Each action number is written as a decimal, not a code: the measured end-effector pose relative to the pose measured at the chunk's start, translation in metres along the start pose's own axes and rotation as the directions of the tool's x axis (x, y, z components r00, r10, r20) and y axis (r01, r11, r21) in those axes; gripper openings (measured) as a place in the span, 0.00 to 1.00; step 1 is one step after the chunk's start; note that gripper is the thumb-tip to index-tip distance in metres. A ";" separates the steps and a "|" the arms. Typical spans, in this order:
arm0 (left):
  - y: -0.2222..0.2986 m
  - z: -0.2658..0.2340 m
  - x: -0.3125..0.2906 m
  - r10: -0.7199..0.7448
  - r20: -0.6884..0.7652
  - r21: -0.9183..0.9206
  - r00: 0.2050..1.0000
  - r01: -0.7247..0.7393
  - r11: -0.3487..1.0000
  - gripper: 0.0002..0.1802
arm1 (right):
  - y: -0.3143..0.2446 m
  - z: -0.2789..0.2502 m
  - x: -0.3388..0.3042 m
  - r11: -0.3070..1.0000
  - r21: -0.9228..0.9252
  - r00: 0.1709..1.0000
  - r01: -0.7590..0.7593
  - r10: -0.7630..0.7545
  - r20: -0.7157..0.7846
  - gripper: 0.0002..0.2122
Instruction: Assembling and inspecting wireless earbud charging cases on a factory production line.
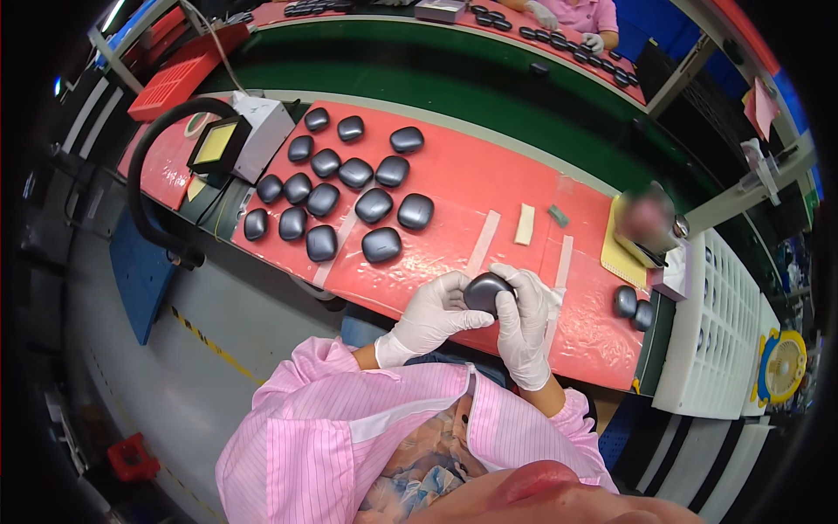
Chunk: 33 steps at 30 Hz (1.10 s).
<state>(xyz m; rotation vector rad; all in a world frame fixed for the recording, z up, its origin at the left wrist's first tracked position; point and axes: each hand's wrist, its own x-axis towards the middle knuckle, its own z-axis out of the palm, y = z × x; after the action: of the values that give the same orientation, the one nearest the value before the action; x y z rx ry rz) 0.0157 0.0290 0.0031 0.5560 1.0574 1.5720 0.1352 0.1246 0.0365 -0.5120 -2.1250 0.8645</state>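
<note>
A glossy dark grey rounded case (487,294), like an earbud charging case, is held over the near edge of the red-covered table (489,179). My left hand (432,316), in a white glove, grips it from the left with the fingers behind. From the other side my gloved right hand (525,330) closes on it, its thumb lying against the case. Several similar cases (374,206) lie spread over the left half of the table. Two more cases (625,301) stand side by side at the right end. Beyond my hands lie a cream strip (524,224) and a small green block (558,215).
A black flexible-arm lamp (214,144) stands at the left, beside a white box (266,131). To the right are a yellow notepad (618,253), a white slatted rack (720,323) and a small yellow fan (782,367). Across a green belt (419,74), a gloved co-worker (587,17) handles similar cases.
</note>
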 end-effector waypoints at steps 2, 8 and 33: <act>-0.003 -0.003 -0.002 -0.009 0.003 0.023 1.000 0.009 1.000 0.17 | 0.007 -0.001 -0.002 0.987 0.092 0.990 -0.135 0.131 0.043 0.11; -0.004 -0.003 -0.007 -0.008 0.068 0.065 0.998 0.004 0.998 0.17 | 0.004 0.005 -0.005 1.000 0.001 1.000 0.008 -0.008 0.014 0.11; -0.020 -0.035 0.015 0.114 0.049 0.114 0.992 -0.119 0.986 0.24 | 0.041 0.045 -0.009 0.986 0.151 0.998 -0.067 0.069 -0.008 0.13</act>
<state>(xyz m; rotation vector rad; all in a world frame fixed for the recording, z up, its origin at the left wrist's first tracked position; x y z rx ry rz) -0.0062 0.0316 -0.0341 0.7395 1.1060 1.5997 0.1088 0.1287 -0.0189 -0.5124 -2.0210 1.0488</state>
